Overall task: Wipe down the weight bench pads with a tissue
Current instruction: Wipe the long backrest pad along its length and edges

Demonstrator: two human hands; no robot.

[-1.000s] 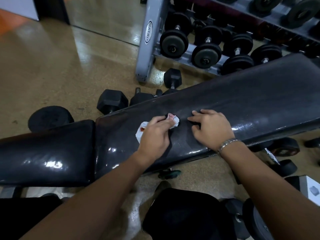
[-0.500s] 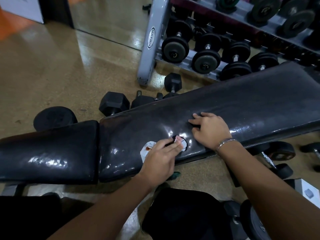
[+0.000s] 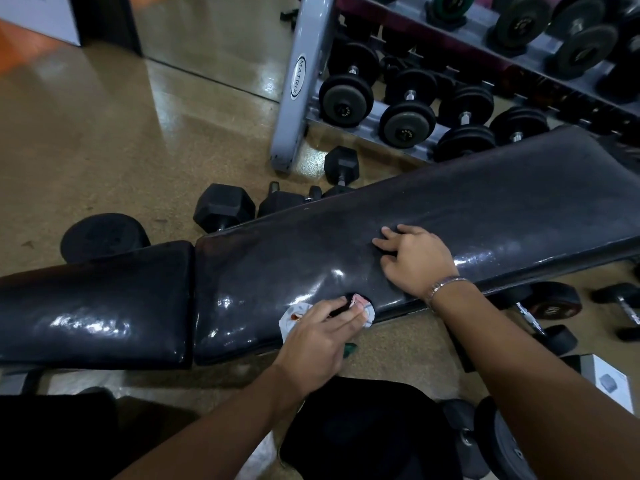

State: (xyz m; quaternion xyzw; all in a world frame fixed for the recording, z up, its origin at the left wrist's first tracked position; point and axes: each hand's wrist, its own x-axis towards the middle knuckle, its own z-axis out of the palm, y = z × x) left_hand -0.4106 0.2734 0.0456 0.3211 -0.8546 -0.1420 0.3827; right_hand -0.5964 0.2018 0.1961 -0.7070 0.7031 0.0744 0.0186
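A black weight bench runs across the view: a long back pad rises to the right and a shorter seat pad lies at the left. My left hand presses a crumpled white tissue with reddish marks onto the back pad's near edge, fingers laid over it. My right hand rests on the back pad a little further right, fingers spread and slightly bent, a metal watch band on the wrist.
A grey dumbbell rack loaded with round dumbbells stands behind the bench. Hex dumbbells and a weight plate lie on the tan floor beyond the bench. More dumbbells and a white box sit at the right.
My left hand has slid the tissue from the middle of the back pad toward me, down to its near edge. My right hand has stayed in place on the pad.
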